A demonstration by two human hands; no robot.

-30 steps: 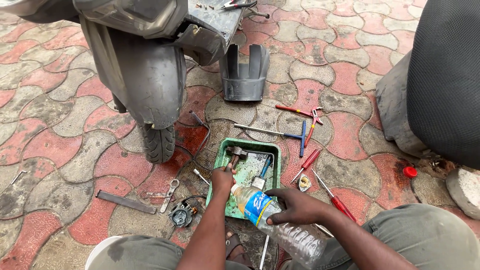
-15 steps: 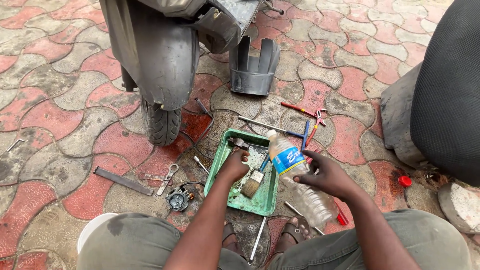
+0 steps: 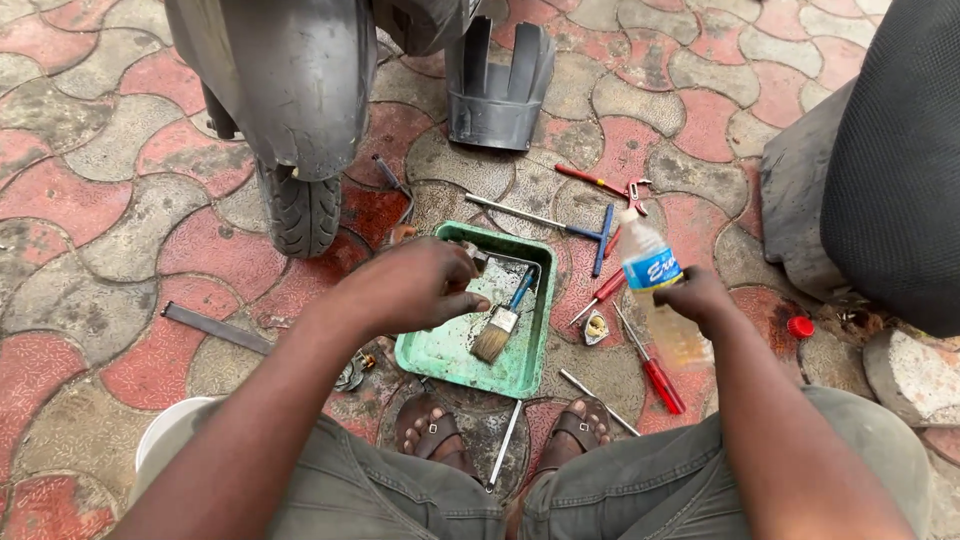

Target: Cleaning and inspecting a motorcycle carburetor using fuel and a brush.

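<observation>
- The left hand (image 3: 415, 285) hovers over the green tray (image 3: 440, 352) on the paved floor, fingers curled on a small metal part (image 3: 474, 255).
- The right hand (image 3: 695, 297) grips a clear plastic bottle (image 3: 655, 290), just right of the tray.
- A paintbrush (image 3: 497, 328) lies in the tray.

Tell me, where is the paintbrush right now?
In the head view, the paintbrush lies inside the green tray near the middle, just right of the left hand and left of the plastic bottle held by the right hand.
</observation>
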